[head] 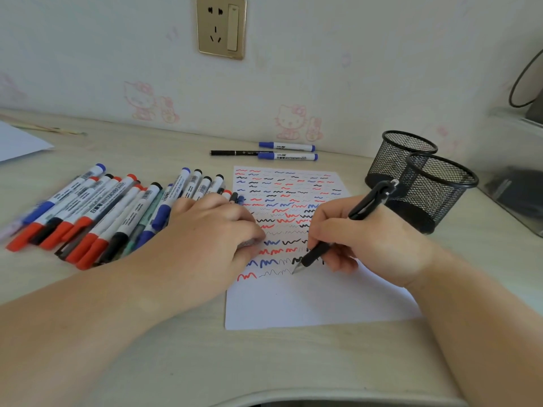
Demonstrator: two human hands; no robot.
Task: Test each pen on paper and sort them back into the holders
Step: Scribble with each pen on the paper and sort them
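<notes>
A white paper sheet (317,304) covered with red, blue and black squiggles lies in the middle of the desk. My right hand (367,233) grips a black clip pen (364,204), its tip touching the paper at the end of a thin black squiggle. My left hand (211,227) rests palm down on the paper's left edge, fingers curled under. A pile of several whiteboard markers (97,212) with red, blue and black caps lies to the left. Two black mesh holders (435,186) stand at the right, behind my right hand.
Two blue-capped markers (288,151) and a thin black pen (235,153) lie by the wall behind the paper. A wall socket (221,26) is above. Another white sheet (20,142) lies at the far left. A dark object (517,186) sits right of the holders.
</notes>
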